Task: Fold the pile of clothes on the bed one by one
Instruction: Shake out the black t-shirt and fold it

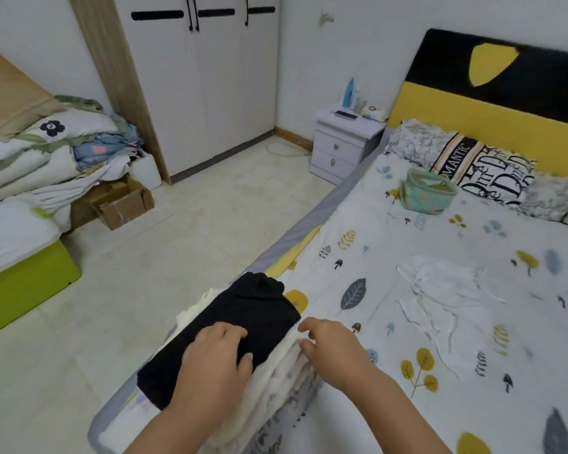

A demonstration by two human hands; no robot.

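Note:
A folded black garment point(243, 316) lies on top of a stack of folded pale clothes point(276, 381) at the bed's near left edge. My left hand point(217, 355) rests flat on the black garment. My right hand point(332, 348) hovers at the stack's right side, fingers loosely curled, fingertips touching the cream fabric edge. An unfolded white garment point(440, 290) lies spread on the leaf-patterned bedsheet point(391, 231) to the right.
A green pouch point(427, 191) and pillows point(486, 168) sit near the yellow-black headboard. A white nightstand point(345, 145) stands left of the bed. Across the tiled floor are a wardrobe point(210, 77), a cardboard box point(122, 201) and piled bedding point(46, 152).

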